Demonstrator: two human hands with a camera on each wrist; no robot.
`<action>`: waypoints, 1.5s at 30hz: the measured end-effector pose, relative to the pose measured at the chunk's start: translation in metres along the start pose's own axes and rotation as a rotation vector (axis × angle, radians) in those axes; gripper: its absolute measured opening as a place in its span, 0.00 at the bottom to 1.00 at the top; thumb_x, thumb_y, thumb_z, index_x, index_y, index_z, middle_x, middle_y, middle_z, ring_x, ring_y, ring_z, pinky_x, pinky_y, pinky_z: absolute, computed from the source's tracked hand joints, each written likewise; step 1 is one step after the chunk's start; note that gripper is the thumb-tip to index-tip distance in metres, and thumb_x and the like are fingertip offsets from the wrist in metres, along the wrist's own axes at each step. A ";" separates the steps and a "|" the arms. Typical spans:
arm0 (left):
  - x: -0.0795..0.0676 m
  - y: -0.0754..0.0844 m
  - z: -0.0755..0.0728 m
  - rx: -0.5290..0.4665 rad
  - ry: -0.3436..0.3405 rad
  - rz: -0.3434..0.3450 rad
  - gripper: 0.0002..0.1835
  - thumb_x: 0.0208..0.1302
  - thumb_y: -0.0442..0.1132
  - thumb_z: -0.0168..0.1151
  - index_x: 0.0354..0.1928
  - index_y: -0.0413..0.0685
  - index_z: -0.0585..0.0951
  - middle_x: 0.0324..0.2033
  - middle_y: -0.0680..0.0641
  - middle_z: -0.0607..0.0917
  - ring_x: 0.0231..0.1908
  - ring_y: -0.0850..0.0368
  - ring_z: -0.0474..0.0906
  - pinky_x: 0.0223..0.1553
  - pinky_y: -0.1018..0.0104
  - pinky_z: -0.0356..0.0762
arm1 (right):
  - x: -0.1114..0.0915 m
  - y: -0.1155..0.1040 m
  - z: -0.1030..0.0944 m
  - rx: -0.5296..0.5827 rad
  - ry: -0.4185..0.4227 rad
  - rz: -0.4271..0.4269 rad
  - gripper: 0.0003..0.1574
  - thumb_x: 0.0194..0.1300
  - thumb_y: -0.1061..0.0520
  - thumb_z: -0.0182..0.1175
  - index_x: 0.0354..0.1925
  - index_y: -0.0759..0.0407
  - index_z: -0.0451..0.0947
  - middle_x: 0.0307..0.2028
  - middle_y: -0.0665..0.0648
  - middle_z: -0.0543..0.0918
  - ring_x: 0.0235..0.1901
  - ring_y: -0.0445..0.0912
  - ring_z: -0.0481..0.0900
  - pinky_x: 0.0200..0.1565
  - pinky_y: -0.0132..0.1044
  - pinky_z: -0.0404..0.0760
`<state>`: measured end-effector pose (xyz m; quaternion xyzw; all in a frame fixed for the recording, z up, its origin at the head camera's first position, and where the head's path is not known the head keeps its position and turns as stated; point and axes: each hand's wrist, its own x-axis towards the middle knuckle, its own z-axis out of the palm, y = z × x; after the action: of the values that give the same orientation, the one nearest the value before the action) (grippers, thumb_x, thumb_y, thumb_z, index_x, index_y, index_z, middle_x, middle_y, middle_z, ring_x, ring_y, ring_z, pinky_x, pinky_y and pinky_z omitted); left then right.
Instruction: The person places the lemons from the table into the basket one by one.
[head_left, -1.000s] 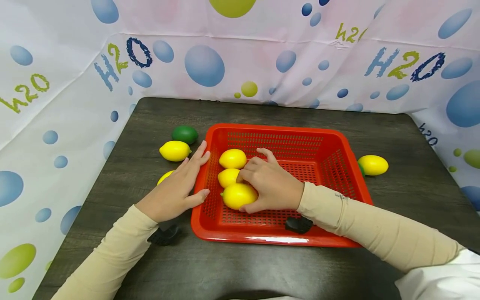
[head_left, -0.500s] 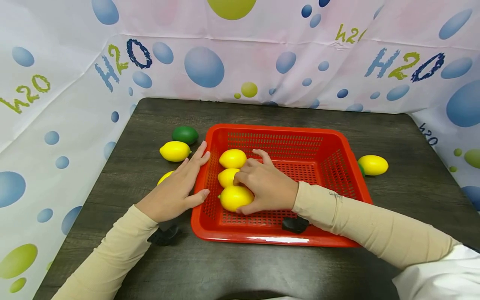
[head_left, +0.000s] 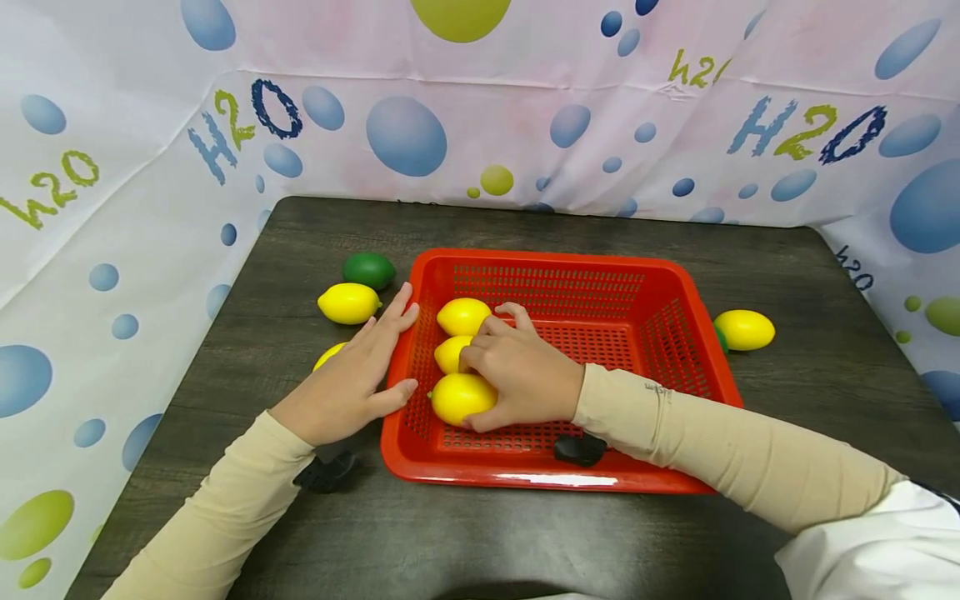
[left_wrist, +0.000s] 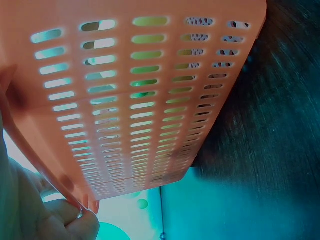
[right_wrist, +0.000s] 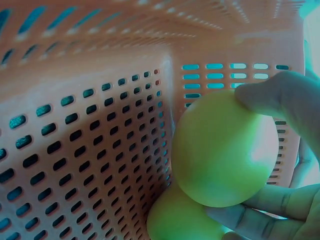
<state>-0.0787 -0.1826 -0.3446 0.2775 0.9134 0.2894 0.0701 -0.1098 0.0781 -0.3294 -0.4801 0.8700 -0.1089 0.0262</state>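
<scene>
Inside the red plastic basket [head_left: 555,479], three yellow lemons stand in a row along the left wall. My right hand [head_left: 521,371] grips the nearest lemon [head_left: 459,400], thumb on the near side and fingers on the far side. In the right wrist view this lemon [right_wrist: 225,150] overlaps the middle lemon [right_wrist: 182,217]. The middle lemon [head_left: 448,356] is partly covered by my fingers; the far lemon [head_left: 463,317] sits beyond it. My left hand [head_left: 348,379] rests on the basket's left rim with fingers straight. Its fingertips [left_wrist: 82,225] show at the rim in the left wrist view.
Left of the basket on the dark wooden table [head_left: 525,542] lie a green fruit [head_left: 369,271], a yellow lemon [head_left: 348,303] and another lemon [head_left: 328,355] partly behind my left hand. A lemon with a green tip [head_left: 746,331] lies to the right. A patterned curtain [head_left: 465,183] surrounds the table.
My right hand has shifted the nearest lemon a little left, towards the basket's left wall. The left hand stays on the rim.
</scene>
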 end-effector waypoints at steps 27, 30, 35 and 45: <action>0.000 0.000 0.001 -0.017 0.003 0.013 0.46 0.73 0.46 0.55 0.83 0.43 0.42 0.82 0.53 0.34 0.80 0.50 0.41 0.78 0.41 0.41 | 0.007 -0.008 0.004 -0.089 0.034 0.008 0.29 0.51 0.32 0.74 0.38 0.52 0.83 0.33 0.45 0.85 0.37 0.45 0.71 0.60 0.58 0.61; 0.000 0.000 0.001 -0.018 0.003 0.010 0.47 0.73 0.46 0.55 0.83 0.44 0.41 0.82 0.53 0.34 0.80 0.50 0.41 0.78 0.41 0.41 | 0.007 -0.009 0.003 -0.095 0.022 0.011 0.30 0.51 0.32 0.74 0.39 0.53 0.84 0.35 0.46 0.86 0.37 0.46 0.71 0.60 0.58 0.61; 0.000 0.001 0.001 -0.014 0.003 0.009 0.48 0.73 0.45 0.55 0.83 0.46 0.39 0.82 0.53 0.35 0.80 0.49 0.42 0.78 0.41 0.41 | 0.008 -0.010 0.002 -0.113 0.005 0.008 0.31 0.51 0.32 0.74 0.40 0.53 0.84 0.35 0.47 0.87 0.38 0.46 0.71 0.60 0.58 0.61; 0.001 0.001 0.001 -0.015 0.003 0.004 0.48 0.73 0.45 0.56 0.83 0.47 0.37 0.82 0.53 0.35 0.80 0.49 0.43 0.78 0.41 0.41 | 0.013 -0.014 0.001 -0.160 -0.059 0.023 0.34 0.50 0.31 0.74 0.44 0.54 0.86 0.36 0.49 0.88 0.39 0.48 0.72 0.60 0.57 0.61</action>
<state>-0.0784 -0.1808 -0.3452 0.2783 0.9107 0.2971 0.0702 -0.1044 0.0600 -0.3265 -0.4737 0.8802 -0.0247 0.0145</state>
